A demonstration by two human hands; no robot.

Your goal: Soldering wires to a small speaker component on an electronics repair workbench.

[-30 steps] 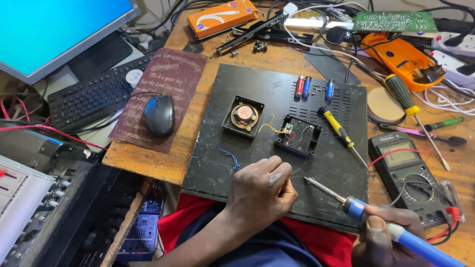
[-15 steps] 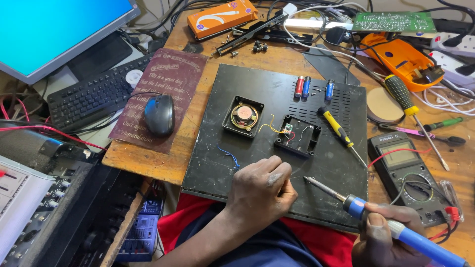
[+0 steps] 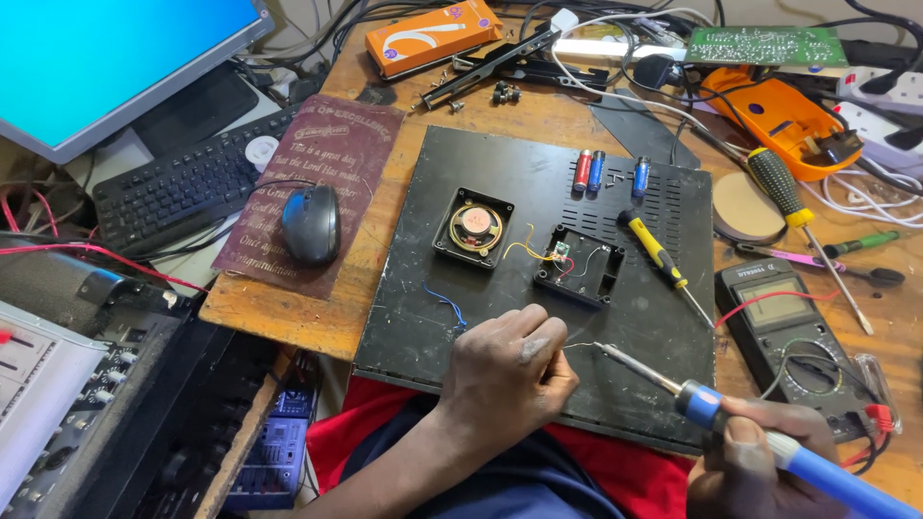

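Cluttered wooden bench (image 3: 538,115); black panel (image 3: 500,163); monitor (image 3: 106,58) left.

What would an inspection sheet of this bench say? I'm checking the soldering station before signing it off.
Surface: wooden bench with a black perforated panel laid on it.
Job's things: blue-handled soldering iron, tip close to a thin wire; small speaker wired to a black open case.
Clutter: yellow-handled screwdriver, three small batteries, multimeter, orange box, green circuit board, mouse.
Grippers: left hand pinches the wire; right hand grips the iron.
Cables: tangled white and black leads at the back; red lead at the multimeter.
Surroundings: monitor, keyboard, mixer unit on the left.
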